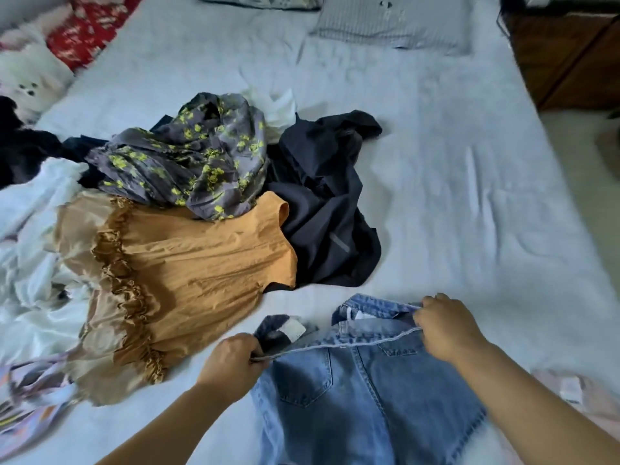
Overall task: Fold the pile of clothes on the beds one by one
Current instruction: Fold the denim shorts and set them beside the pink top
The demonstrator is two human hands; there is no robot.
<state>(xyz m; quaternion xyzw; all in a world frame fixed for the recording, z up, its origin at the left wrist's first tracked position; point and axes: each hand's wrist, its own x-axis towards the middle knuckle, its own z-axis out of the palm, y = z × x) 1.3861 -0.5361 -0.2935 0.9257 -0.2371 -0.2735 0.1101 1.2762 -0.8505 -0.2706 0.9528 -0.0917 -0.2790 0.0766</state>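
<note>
A pair of light blue jeans (355, 391) lies on the pale bed sheet (469, 203) at the near edge, back pockets up. My left hand (231, 364) pinches the waistband's left end. My right hand (446, 327) grips the waistband's right end. Between them the band is stretched flat. Beyond lies the pile: an orange ruffled garment (201, 263), a grey garment with yellow flowers (188, 156), a dark navy garment (328, 203) and white clothes (37, 236) at the left.
A striped pillow (392, 25) lies at the bed's far end. A wooden cabinet (563, 55) stands to the right of the bed. A red patterned cloth (84, 31) sits far left. A pink item (577, 394) lies at the near right edge.
</note>
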